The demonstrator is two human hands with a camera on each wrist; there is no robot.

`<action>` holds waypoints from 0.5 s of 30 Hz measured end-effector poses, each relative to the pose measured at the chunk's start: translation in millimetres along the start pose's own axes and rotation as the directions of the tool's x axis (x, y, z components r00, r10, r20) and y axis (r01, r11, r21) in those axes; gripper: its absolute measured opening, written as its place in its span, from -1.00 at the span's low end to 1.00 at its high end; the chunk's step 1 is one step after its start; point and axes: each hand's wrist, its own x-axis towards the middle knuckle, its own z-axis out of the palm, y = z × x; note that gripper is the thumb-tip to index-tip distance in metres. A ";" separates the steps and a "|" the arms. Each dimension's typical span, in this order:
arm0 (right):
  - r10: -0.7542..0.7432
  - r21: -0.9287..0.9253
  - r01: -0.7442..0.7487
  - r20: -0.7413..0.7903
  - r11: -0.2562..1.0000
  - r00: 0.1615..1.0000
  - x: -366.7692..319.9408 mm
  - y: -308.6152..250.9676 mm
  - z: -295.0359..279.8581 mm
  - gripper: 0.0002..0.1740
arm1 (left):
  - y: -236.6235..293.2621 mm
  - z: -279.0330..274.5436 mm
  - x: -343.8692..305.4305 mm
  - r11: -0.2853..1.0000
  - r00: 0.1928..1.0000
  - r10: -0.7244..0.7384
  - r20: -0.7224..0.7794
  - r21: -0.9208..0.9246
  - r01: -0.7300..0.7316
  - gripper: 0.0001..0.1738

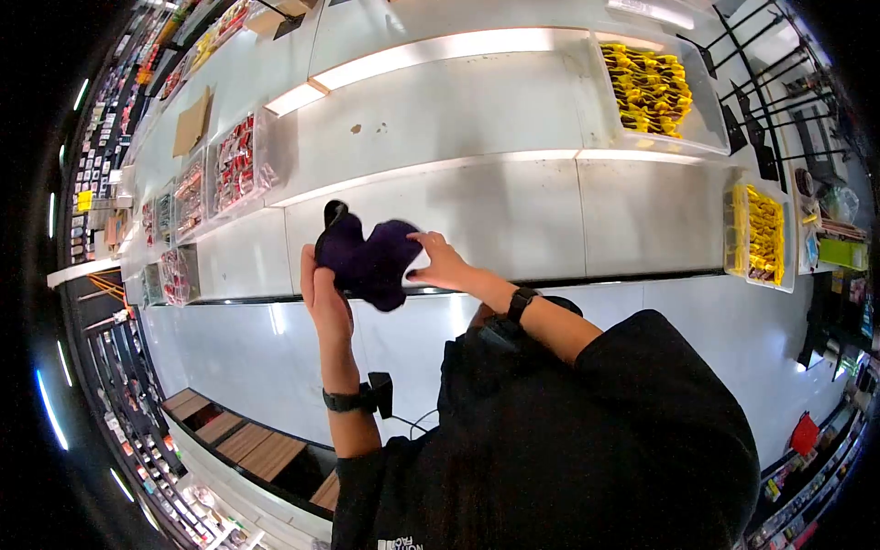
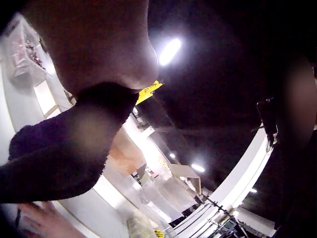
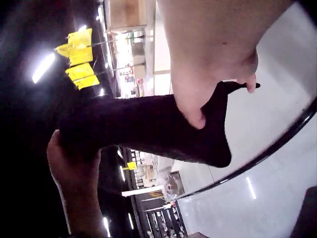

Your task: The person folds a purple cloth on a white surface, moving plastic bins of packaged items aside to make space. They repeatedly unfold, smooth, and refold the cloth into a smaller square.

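Note:
A dark purple, fuzzy piece of cloth (image 1: 376, 261) is held up between both hands above the front edge of the counter. My left hand (image 1: 323, 291) grips its left end, where a black part sticks up. With thumb and fingers, my right hand (image 1: 445, 266) pinches the right edge. The right wrist view shows the cloth (image 3: 153, 126) stretched in a band from the left hand (image 3: 74, 173) to the right, the right thumb lying on its face. In the left wrist view the cloth (image 2: 74, 144) hangs below the left hand (image 2: 104, 49), its gripping fingertips mostly hidden.
A pale stepped counter (image 1: 440, 197) runs across in front. At the right stand clear bins, one large bin (image 1: 706, 133) and one smaller bin (image 1: 735, 220), both holding yellow-topped packs. Clear bins with red packets (image 1: 236, 163) and a cardboard sheet (image 1: 192, 122) are at the left.

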 end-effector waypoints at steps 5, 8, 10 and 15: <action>-0.261 0.861 -0.263 0.400 0.434 0.879 -26.8 82.3 46.9 -0.22 | -1.5 -21.3 -56.4 0.995 0.995 -0.027 0.094 -0.089 0.035 -0.71; -0.474 0.729 0.134 0.284 0.672 0.833 -35.3 123.1 79.2 -0.38 | -0.7 -22.4 -100.8 0.979 0.999 -0.047 -0.017 -0.199 0.043 -0.55; -0.313 0.221 0.237 0.436 0.946 0.844 -88.9 44.9 -27.8 -0.41 | -18.8 -55.9 -121.0 0.972 0.996 -0.060 0.066 -0.222 0.073 -0.49; -0.046 0.908 -0.394 0.392 -0.145 0.919 -136.8 69.7 -53.4 -0.52 | -82.4 -94.8 -183.3 0.961 0.976 -0.217 -0.028 -0.179 0.209 -0.70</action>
